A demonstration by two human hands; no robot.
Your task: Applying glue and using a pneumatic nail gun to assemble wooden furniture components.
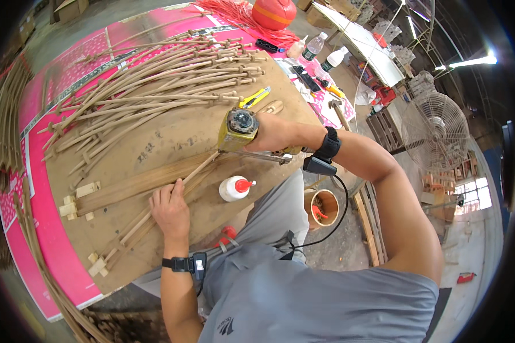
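My right hand (273, 132) is wrapped round the handle of a yellow nail gun (234, 137), whose nose end is down at the tip of a thin wooden stick (200, 167). Whether the nose touches the stick is hidden. The stick slants down to the left, and my left hand (169, 209) is closed on it near its middle, fingers over the wood. Beside that stick lie flat wooden strips (129, 181), with small light wooden blocks (70, 209) at their left end. A white squeeze bottle with a red cap (231, 189) stands between my hands and my lap.
Beyond my hands lies a large pile of thin wooden sticks (154, 86), with a yellow utility knife (254, 98) beside it. Plastic bottles (313, 47) stand at the far right of the table. A round bin (321, 208) is right of my leg; a fan (436, 123) stands further right.
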